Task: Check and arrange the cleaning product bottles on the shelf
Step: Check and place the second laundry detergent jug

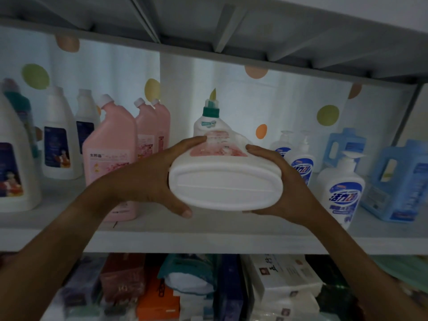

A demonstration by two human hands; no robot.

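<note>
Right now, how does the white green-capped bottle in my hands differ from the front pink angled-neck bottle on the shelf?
The white green-capped bottle is tilted, base towards the camera, gripped off the shelf; the front pink angled-neck bottle stands upright on it. White body against pink; green cap against white. Both carry pinkish labels.

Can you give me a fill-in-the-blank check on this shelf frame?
1. The white bottle is held by ____ hands, the left hand and the right hand.
2. Its cap is ____ in colour.
3. The bottle is tipped so that its ____ faces the camera.
4. The bottles just left of the held one are ____ in colour.

Missing words: both; green; base; pink
</note>
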